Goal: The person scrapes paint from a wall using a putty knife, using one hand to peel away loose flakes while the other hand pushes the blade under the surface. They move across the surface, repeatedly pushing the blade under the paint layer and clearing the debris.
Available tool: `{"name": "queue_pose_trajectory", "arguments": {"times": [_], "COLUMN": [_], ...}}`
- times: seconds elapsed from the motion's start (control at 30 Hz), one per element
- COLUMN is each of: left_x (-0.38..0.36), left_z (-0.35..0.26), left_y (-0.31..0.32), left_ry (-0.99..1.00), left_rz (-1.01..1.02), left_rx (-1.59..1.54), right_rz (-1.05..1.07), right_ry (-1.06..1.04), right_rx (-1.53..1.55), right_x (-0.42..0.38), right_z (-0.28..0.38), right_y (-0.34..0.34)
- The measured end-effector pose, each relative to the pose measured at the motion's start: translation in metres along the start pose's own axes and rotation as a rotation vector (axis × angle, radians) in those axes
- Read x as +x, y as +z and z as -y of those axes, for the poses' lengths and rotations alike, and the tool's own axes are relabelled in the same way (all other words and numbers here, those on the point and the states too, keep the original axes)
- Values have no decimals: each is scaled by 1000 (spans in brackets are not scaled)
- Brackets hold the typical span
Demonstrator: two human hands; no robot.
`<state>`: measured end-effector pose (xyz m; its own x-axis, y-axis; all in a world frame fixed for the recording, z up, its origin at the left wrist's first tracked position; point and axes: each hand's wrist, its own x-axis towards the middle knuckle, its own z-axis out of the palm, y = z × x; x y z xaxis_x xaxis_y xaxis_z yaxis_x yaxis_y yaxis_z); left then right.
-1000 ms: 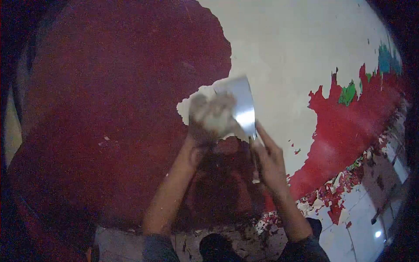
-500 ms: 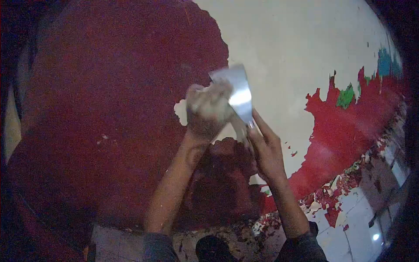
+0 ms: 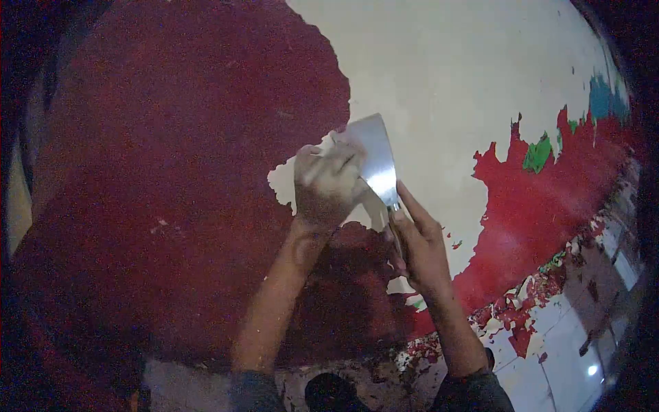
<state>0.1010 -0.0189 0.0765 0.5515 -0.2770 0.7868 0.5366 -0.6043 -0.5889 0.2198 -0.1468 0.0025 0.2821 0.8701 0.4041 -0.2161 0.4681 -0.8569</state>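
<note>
My right hand is wrapped round the handle of a putty knife, whose wide shiny metal blade points up and to the left. The blade lies over the pale bare part of a wall, close to the ragged edge of dark maroon paint. My left hand, slightly blurred, is closed against the wall at that edge, left of the blade. What its curled fingers hold, if anything, is hidden. Pale surface shows on both sides of the left hand.
Bright red paint with jagged edges covers the lower right, with a green patch and a blue patch. Paint flakes lie along the wall's foot on pale floor tiles. A dark rounded shape sits at the bottom.
The putty knife's blade has come slightly lower and its outline is sharper. A little more pale surface shows beside my left hand. The view has shifted slightly.
</note>
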Motion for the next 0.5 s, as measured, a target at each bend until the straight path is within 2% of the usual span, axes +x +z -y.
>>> {"name": "queue_pose_trajectory", "arguments": {"times": [0.07, 0.17, 0.27, 0.33, 0.37, 0.47, 0.5], "left_x": [3, 2, 13, 4, 0, 26, 22], "left_z": [-3, -3, 3, -12, -15, 2, -2], "left_y": [2, -1, 0, 5, 1, -12, -3], "left_ry": [-93, -52, -10, -83, -44, -28, -47], "left_rz": [3, 15, 0, 38, 39, 29, -29], "left_rx": [-60, -15, -3, 36, -57, -23, 52], "right_rz": [35, -25, 21, -12, -27, 16, 57], "right_ry": [-29, 1, -60, -40, -32, -116, -28], "right_rx": [-14, -61, -50, -111, -139, -129, -44], "right_x": [3, -8, 10, 3, 0, 13, 9], "right_z": [9, -4, 6, -8, -15, 15, 26], "right_y": [-3, -5, -2, -12, -14, -8, -12]}}
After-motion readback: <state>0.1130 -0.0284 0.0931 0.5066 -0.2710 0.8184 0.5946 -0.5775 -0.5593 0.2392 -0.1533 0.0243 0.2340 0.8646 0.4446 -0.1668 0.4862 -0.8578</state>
